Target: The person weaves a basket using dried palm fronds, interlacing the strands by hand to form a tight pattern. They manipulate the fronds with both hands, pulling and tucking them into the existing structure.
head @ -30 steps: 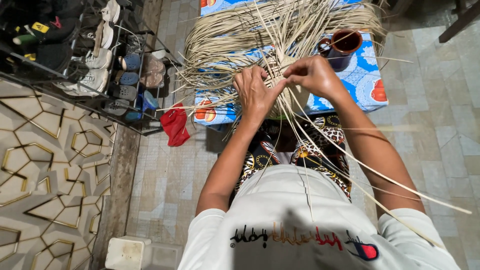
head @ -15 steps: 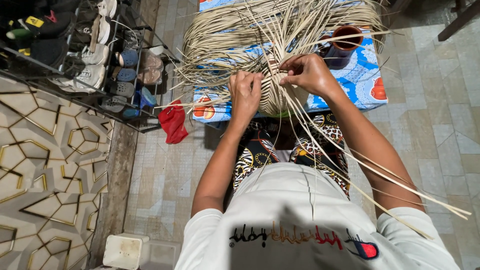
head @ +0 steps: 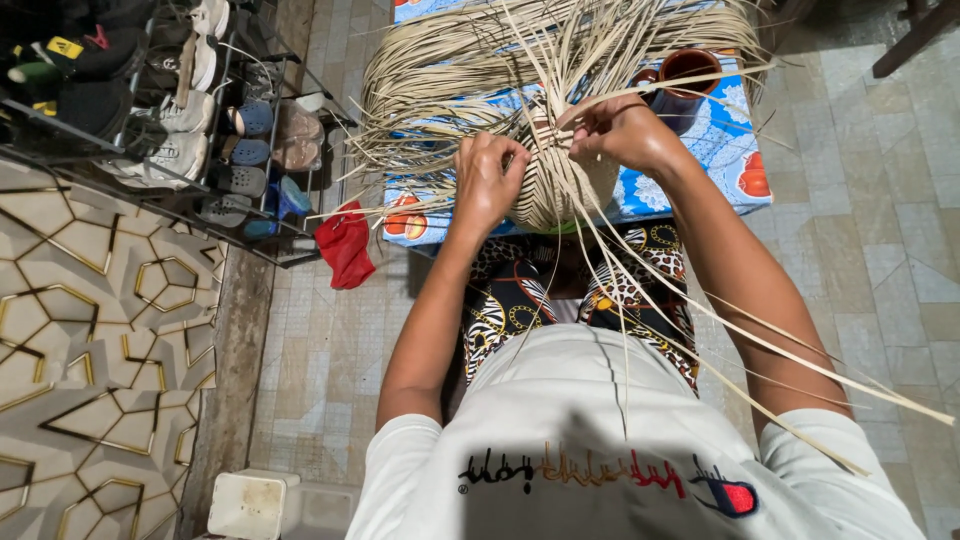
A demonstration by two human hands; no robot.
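We see the woven basket [head: 560,185] at the near edge of the blue table [head: 725,150]. Our left hand [head: 487,185] cups its left side; our right hand [head: 620,130] (nearer the rim) pinches 1 strip [head: 600,100] above it.

Head camera looks steeply down (close in) over the lap.

The person wears a white short-sleeved shirt [head: 600,430] and patterned black-and-white trousers [head: 510,310].
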